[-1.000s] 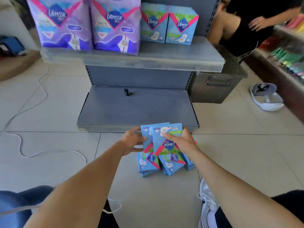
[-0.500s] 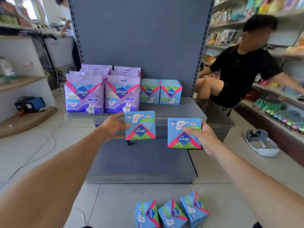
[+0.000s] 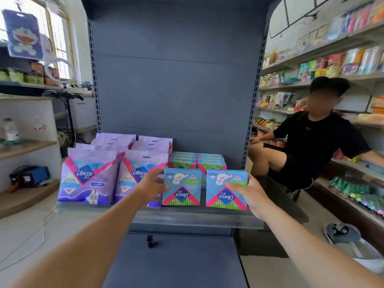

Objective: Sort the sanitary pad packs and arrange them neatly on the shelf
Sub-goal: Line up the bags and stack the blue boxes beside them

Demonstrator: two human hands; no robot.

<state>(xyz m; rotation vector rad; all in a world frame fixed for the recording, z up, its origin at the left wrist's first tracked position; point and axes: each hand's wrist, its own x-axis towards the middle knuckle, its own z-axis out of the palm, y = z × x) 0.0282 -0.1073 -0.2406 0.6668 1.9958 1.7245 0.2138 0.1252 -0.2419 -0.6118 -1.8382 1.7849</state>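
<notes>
Left hand (image 3: pixel 152 187) gripping one blue pack (image 3: pixel 181 187) upside down, right hand (image 3: pixel 248 192) clamped on another blue pack (image 3: pixel 226 189); both at the shelf (image 3: pixel 187 217) front, purple bags (image 3: pixel 116 173) alongside.

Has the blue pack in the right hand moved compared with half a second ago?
Yes. The blue pack in the right hand went forward to the grey metal shelf.

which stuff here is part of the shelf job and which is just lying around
Job: blue pack in left hand; blue pack in right hand; blue packs on shelf; purple packs; shelf.
Lying about: blue box; white cable; water bottle; grey bag.
</notes>
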